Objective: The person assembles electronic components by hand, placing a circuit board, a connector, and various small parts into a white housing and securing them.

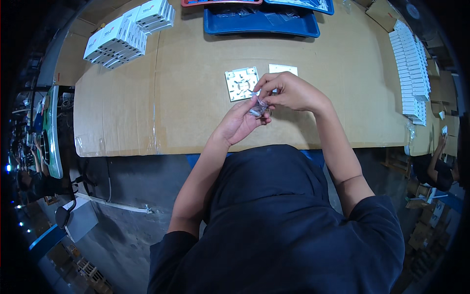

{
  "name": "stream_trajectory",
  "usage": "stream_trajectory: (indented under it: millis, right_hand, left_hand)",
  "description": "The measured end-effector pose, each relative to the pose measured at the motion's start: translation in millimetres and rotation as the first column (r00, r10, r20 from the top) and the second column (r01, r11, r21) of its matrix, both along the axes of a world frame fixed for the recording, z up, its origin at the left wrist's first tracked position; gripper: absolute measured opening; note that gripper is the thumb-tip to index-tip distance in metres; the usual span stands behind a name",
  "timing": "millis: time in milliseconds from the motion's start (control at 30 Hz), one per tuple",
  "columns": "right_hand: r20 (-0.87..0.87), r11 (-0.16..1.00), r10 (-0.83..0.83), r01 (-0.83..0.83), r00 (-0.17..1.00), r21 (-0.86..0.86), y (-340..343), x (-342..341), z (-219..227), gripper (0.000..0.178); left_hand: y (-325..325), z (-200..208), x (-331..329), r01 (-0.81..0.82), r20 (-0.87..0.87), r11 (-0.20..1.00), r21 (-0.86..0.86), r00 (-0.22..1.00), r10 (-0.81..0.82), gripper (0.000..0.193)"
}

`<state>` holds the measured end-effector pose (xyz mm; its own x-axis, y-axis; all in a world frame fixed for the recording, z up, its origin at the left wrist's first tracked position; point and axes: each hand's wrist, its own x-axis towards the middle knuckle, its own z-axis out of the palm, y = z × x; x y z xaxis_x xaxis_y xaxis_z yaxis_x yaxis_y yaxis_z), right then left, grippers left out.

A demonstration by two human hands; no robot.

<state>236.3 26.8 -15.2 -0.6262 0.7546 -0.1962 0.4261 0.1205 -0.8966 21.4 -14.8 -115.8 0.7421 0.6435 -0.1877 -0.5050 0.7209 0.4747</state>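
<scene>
A small clear plastic bag (256,110) is held between my two hands above the table's middle; what lies inside it is too small to make out. My left hand (241,122) is closed round the bag from below, palm turned up. From the right, my right hand (289,92) pinches the bag's upper part with thumb and fingers. Just beyond my left hand lies a square white plastic tray-like part (241,83) with moulded clips and slots. A flat white plate (284,69) sits behind my right hand, which partly covers it.
Cardboard covers the table (196,73). Stacked white boxes (120,39) stand at the far left, and more white parts (411,71) are piled at the right. At the back are a blue bin (262,27) with clear bags and a red bin (221,2). Other people sit at both sides.
</scene>
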Motion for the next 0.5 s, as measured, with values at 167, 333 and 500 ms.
stream_trajectory:
  millis: [167,333,500]
  right_hand:
    - [-0.037,0.983,0.117,-0.122,0.992,-0.138,5,4,-5,0.024]
    - [-0.05,0.947,0.142,-0.151,0.989,-0.284,6,4,5,0.026]
    - [-0.042,0.995,0.095,-0.095,0.995,0.002,6,15,7,0.018]
  left_hand:
    - [0,1,1,-0.001,0.026,1.0,-0.006,1.0,0.002,0.043]
    - [0,-2,0,0.011,0.041,1.0,-0.004,0.999,-0.011,0.043]
    - [0,-1,2,-0.005,0.05,0.999,-0.034,0.999,0.007,0.045]
